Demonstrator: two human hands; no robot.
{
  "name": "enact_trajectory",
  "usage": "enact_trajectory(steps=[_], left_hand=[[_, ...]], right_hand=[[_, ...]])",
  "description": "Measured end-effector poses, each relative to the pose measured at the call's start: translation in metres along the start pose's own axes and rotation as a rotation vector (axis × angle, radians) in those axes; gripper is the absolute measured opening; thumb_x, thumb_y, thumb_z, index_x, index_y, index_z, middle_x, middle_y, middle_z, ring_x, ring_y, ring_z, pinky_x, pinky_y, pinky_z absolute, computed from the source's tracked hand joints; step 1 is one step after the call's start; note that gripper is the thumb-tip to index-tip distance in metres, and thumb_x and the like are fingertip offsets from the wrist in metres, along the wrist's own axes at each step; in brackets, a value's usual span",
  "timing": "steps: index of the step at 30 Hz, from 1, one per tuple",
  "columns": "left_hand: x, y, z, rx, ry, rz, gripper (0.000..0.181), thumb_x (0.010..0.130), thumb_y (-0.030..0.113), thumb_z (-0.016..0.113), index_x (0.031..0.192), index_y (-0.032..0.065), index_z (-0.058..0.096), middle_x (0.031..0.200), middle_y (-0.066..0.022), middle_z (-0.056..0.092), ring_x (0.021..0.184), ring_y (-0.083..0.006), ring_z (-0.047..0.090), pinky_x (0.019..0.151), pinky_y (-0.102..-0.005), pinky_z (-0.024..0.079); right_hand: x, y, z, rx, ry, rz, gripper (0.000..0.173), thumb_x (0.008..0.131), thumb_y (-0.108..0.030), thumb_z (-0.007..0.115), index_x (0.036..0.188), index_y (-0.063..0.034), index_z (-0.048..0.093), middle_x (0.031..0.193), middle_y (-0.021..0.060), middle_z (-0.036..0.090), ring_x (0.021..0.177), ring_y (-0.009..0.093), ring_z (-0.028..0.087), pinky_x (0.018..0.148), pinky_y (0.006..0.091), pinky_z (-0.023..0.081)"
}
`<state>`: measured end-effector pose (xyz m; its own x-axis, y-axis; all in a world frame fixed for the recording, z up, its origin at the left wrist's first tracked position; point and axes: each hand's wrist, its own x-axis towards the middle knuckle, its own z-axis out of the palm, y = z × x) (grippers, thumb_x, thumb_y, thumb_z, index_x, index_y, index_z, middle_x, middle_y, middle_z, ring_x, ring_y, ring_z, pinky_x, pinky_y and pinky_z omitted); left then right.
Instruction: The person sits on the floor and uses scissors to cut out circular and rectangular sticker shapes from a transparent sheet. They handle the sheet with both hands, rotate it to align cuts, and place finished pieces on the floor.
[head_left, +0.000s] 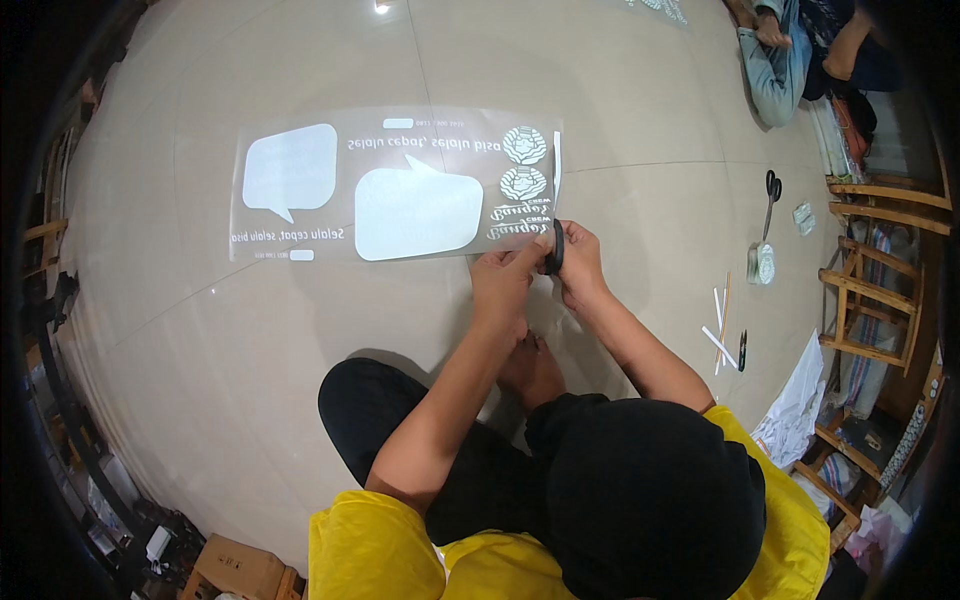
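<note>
A clear plastic film sheet (420, 202) with white printed speech bubbles, round emblems and mirrored lettering lies over the tiled floor. My left hand (506, 281) pinches its near right corner between thumb and fingers. Close beside it, my right hand (582, 259) grips black-handled scissors (556, 247). Their blades run along the sheet's right edge, where a narrow white strip (557, 161) shows; how far the cut reaches I cannot tell. My bare foot (534, 371) rests on the floor below both hands.
To the right lie another pair of scissors (770, 195), stacked cut film pieces (761, 264), thin strips (721, 330) and a small dark-handled tool (742, 351). Wooden frames (870, 300) line the right side. Another person (780, 67) sits at top right. A cardboard box (232, 566) stands lower left.
</note>
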<state>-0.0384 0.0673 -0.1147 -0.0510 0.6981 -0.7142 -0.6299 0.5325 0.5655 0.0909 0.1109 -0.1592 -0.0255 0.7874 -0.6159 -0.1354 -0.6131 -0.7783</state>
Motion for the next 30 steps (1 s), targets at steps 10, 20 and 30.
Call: enact_trajectory(steps=[10,20,30], left_hand=[[-0.019,0.015,0.008,-0.011,0.056,0.053,0.030,0.090,0.019,0.084,0.110,-0.0016,0.072,0.090,-0.0017,0.072,0.075,-0.0057,0.053,0.068,-0.0224,0.038],[-0.029,0.015,0.004,-0.072,0.053,0.136,0.036,0.093,0.019,0.081,0.121,0.0050,0.062,0.102,-0.0022,0.071,0.093,-0.0097,0.060,0.083,-0.0290,0.046],[-0.004,0.001,-0.008,-0.148,-0.022,-0.069,0.049,0.094,0.020,0.082,0.130,0.0114,0.052,0.113,-0.0050,0.068,0.100,-0.0137,0.060,0.092,-0.0358,0.053]], right_hand=[[0.056,-0.037,0.015,0.052,0.057,-0.047,0.022,0.095,-0.009,0.072,0.107,0.0080,0.064,0.085,0.0104,0.071,0.068,0.014,0.066,0.055,0.0286,0.052],[0.111,-0.087,0.010,-0.297,0.198,-0.236,0.028,0.091,-0.025,0.079,0.102,-0.0016,0.069,0.080,0.0087,0.071,0.067,0.021,0.070,0.058,0.0350,0.055],[0.027,-0.051,-0.043,-1.116,0.462,-0.410,0.052,0.079,-0.044,0.089,0.110,-0.0076,0.068,0.081,0.0106,0.073,0.078,0.034,0.072,0.072,0.0468,0.055]])
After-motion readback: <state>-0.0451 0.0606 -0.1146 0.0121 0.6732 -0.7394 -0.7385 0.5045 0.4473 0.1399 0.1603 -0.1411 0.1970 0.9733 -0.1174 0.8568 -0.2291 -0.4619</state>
